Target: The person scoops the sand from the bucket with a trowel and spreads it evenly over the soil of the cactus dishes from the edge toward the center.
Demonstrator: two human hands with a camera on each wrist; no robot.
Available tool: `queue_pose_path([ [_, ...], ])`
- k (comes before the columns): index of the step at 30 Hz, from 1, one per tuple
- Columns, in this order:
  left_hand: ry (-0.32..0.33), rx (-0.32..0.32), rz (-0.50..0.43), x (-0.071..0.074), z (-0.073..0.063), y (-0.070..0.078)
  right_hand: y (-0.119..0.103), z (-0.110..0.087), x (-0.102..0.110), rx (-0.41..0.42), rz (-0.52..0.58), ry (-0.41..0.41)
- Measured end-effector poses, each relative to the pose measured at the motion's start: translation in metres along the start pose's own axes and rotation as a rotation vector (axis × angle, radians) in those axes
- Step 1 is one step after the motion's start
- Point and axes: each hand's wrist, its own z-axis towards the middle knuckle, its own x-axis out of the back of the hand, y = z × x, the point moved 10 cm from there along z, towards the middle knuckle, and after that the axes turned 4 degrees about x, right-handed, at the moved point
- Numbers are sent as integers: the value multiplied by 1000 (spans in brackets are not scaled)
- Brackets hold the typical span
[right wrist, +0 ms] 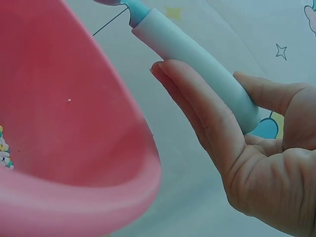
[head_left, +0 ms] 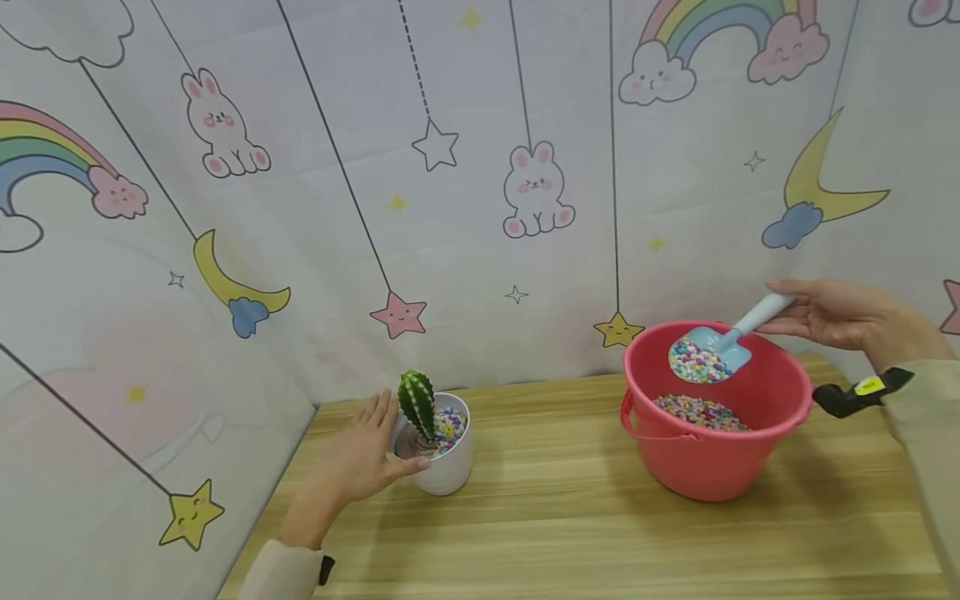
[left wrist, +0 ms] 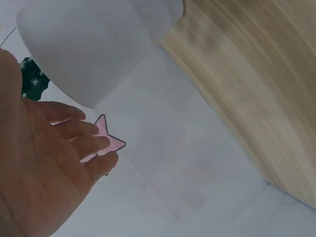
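My right hand grips the handle of a light blue scoop between thumb and fingers. Colorful pebbles lie in its blade, tilted over the red bucket. More pebbles cover the bucket's bottom. On the left, a green cactus stands in a white pot, with colored pebbles on its right side. My left hand is at the pot's left side, thumb near the front rim. In the left wrist view its fingers look relaxed beside the pot.
Both pot and bucket stand on a wood-grain table. Behind it hangs a white cloth printed with rabbits, stars and rainbows. The bucket's red handle hangs down at its front left.
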Motion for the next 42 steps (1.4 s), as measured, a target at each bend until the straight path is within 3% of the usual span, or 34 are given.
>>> queue_pose_path([
  [5,-30,17,4,-12,4,-9,1,2,1,0,-1,12],
  [15,-23,11,-23,-22,8,-19,4,0,0,-3,-7,34],
  [32,-15,-8,-86,-28,9,-12,6,2,-6,2,-20,10],
  [42,-21,13,-80,-27,7,-11,8,13,-26,-1,-15,-8],
])
